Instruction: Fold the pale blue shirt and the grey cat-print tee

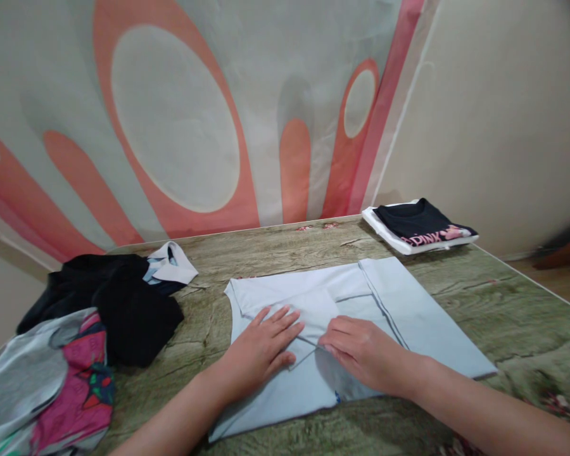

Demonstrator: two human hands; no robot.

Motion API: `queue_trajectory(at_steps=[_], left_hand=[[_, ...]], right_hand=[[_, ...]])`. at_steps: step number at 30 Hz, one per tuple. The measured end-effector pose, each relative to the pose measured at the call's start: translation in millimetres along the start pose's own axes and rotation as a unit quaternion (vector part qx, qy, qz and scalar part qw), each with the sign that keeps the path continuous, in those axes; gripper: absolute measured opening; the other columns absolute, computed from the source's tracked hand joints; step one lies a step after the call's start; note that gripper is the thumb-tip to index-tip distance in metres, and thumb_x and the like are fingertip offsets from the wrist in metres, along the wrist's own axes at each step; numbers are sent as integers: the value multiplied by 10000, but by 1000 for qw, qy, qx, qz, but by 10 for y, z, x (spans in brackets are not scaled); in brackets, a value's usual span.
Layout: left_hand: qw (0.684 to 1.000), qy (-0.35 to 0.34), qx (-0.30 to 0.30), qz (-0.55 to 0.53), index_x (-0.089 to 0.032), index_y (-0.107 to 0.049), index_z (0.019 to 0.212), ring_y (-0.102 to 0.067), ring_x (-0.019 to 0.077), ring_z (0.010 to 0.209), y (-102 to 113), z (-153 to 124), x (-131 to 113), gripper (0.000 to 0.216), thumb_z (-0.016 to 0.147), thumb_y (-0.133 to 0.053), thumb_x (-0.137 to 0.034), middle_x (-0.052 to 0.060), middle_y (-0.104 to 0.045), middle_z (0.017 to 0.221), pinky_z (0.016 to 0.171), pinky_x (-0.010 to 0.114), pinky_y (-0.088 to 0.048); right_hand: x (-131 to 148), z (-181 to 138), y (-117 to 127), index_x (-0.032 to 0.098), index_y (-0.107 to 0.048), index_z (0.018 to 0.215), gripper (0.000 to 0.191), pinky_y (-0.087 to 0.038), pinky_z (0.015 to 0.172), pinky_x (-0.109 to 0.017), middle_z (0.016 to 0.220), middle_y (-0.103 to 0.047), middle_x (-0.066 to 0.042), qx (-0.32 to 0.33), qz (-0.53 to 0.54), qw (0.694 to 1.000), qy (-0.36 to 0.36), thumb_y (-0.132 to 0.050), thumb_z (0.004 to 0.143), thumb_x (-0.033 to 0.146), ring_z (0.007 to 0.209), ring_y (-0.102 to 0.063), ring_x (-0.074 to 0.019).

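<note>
A pale blue-white shirt (437,316) lies partly folded on the table in front of me, its right side turned over in a wide flap. My left hand (268,342) rests flat on a folded-in part that looks like a sleeve, fingers spread. Just right of it, my right hand (361,351) pinches the edge of that cloth between thumb and fingers and lifts it slightly. A small dark blue mark shows at the shirt's near edge.
A wood-patterned table (266,247) carries everything. To the left lie crumpled black clothes (128,304), a white collar (175,263) and a grey and pink garment (52,386). At the back right sits a folded stack topped by a black shirt (420,221). A patterned wall stands behind.
</note>
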State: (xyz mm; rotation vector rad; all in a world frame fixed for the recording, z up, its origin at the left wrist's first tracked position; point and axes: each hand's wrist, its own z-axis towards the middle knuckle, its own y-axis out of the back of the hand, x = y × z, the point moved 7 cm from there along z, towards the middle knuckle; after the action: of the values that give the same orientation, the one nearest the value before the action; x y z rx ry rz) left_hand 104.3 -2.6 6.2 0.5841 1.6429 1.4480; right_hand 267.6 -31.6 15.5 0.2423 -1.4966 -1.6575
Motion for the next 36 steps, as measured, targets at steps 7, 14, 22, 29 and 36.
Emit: queue_trajectory(at_steps=[7,14,22,29,36], left_hand=[[994,51,-95,-11,-275,-637,1225,-580,228,1192,171,-54,218,302,972,-472,-276,57,-642,1281,1005,403,-470],[980,94,-171,34,-243,-552,1328,-520,248,1250,383,-178,509,384,954,-505,-318,82,-609,1314,1077,419,-397],[990,93,-82,69,-249,-613,1246,-584,243,1163,362,-271,703,342,921,-522,-309,72,-635,1266,1014,384,-460],[981,111,-63,147,-215,-509,1360,-566,275,1207,271,-233,664,434,930,-453,-224,123,-590,1335,1028,450,-453],[979,70,-75,176,-192,-597,1211,-567,285,1204,267,-203,568,333,913,-455,-147,130,-626,1278,1027,472,-448]], right_hand=[[25,-26,22,199,-645,912,177,-407,703,-284,814,-635,-30,26,-1,1000,-8,-473,949,185,800,-568,-166],[65,8,146,188,-644,966,155,-432,783,-335,920,-636,-69,-23,-3,1000,4,-494,948,223,890,-550,-198],[42,7,61,195,-606,1114,245,-441,878,-393,1052,-617,-83,6,-25,1000,-3,-582,871,199,1006,-519,-234],[64,10,-62,155,-597,1100,323,-429,893,-424,1054,-603,-106,4,-96,995,-25,-551,792,68,1024,-498,-268],[54,20,-48,158,-627,1017,196,-435,847,-380,960,-623,-91,-32,-113,993,-1,-498,894,76,942,-523,-232]])
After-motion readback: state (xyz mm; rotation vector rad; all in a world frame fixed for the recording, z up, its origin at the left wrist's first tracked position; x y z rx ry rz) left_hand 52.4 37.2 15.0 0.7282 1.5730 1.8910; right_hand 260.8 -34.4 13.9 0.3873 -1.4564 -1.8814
